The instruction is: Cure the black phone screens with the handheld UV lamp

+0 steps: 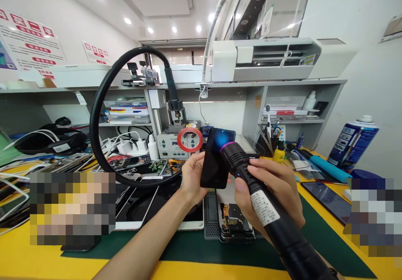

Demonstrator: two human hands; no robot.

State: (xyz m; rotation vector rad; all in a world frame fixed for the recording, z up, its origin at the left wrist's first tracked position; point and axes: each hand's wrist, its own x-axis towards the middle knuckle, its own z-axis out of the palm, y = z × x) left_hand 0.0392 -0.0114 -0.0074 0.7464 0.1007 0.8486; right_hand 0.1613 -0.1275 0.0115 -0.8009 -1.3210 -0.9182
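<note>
My left hand [192, 179] is closed around the left edge of a black smartphone [214, 169], which it holds up and tilted above the bench. In my right hand [276, 188] is a black flashlight [270, 213] with a white label and a purple ring at its head. Its head is close against the phone's upper screen, where a blue-violet glow shows. Below the phone, an opened phone [234, 219] with exposed inner parts lies over a dark perforated pad [211, 219]. Part of my left fingers is hidden behind the phone.
Tablets [135, 204] lie on the green mat [188, 253] at left. A hot-air station [171, 145] with a looped black hose [94, 121] and red tape roll [189, 140] stands behind. A spray can [353, 142] and dark phone [326, 200] are at right. Shelves rise at the back.
</note>
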